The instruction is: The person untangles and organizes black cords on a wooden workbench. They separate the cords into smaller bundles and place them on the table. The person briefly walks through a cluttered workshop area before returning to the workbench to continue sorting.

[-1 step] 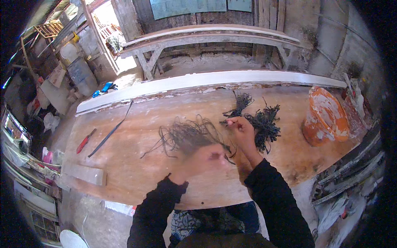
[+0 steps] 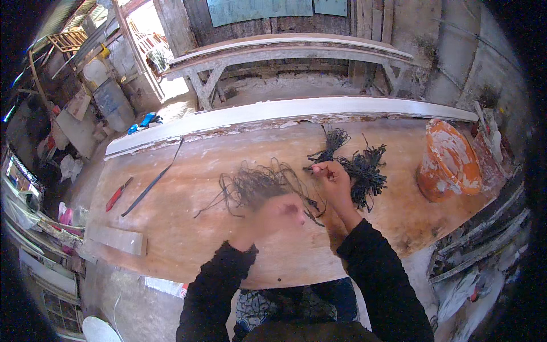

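Observation:
A loose tangle of thin dark strands (image 2: 250,181) lies on the wooden tabletop in front of me. My left hand (image 2: 276,214) is over its near edge, smeared by motion, so its fingers cannot be made out. To the right of the tangle, my right hand (image 2: 332,179) is closed in a pinch with a dark strand (image 2: 308,169) poking out at the fingertips. Just beyond that hand sits a small tied bunch of black strands (image 2: 330,142). A larger heap of black bunches (image 2: 367,174) lies right beside it, partly covered by the hand.
A red-handled cutting tool (image 2: 117,195) and a dark flat strip (image 2: 151,179) lie on the left, near a wooden block (image 2: 119,240). A smeared orange bucket (image 2: 447,162) stands at right. A long white board (image 2: 285,109) runs along the tabletop's (image 2: 199,251) far edge.
My left hand has shifted slightly left, away from the right hand. My right hand and the strand bunches stay in place.

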`<action>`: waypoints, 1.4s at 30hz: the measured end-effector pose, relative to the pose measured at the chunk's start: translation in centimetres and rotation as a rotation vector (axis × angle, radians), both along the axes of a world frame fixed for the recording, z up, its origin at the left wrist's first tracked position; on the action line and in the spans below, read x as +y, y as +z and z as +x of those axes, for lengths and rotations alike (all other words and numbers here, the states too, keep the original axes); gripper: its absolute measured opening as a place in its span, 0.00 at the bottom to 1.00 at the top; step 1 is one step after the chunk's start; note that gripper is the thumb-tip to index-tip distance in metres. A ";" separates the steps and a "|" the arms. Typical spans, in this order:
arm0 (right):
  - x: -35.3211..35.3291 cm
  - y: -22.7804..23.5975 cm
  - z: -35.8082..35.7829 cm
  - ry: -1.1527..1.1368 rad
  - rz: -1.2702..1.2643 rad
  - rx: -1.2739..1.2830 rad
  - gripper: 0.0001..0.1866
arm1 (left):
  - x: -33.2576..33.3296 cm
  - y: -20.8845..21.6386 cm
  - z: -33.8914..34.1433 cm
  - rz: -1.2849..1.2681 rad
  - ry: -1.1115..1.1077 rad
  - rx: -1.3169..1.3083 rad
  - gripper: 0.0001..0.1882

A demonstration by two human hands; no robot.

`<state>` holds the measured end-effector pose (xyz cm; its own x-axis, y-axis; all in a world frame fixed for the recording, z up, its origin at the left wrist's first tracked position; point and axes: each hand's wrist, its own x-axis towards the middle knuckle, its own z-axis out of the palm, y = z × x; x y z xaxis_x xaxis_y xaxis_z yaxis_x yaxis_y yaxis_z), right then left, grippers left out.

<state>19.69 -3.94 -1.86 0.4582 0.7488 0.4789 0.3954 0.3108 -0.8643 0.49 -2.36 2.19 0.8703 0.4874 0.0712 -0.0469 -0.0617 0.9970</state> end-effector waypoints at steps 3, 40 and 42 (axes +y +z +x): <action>-0.7 1.3 -0.9 0.031 -0.028 0.066 0.02 | 2.4 0.9 -2.0 -0.042 0.358 -0.033 0.05; -2.0 3.5 -2.9 -0.037 -0.309 -0.871 0.22 | 19.4 -8.0 -26.5 0.859 1.553 0.932 0.21; -1.9 3.5 -2.6 -0.047 -0.362 -0.857 0.22 | 19.2 -8.5 -26.3 0.761 1.447 0.972 0.19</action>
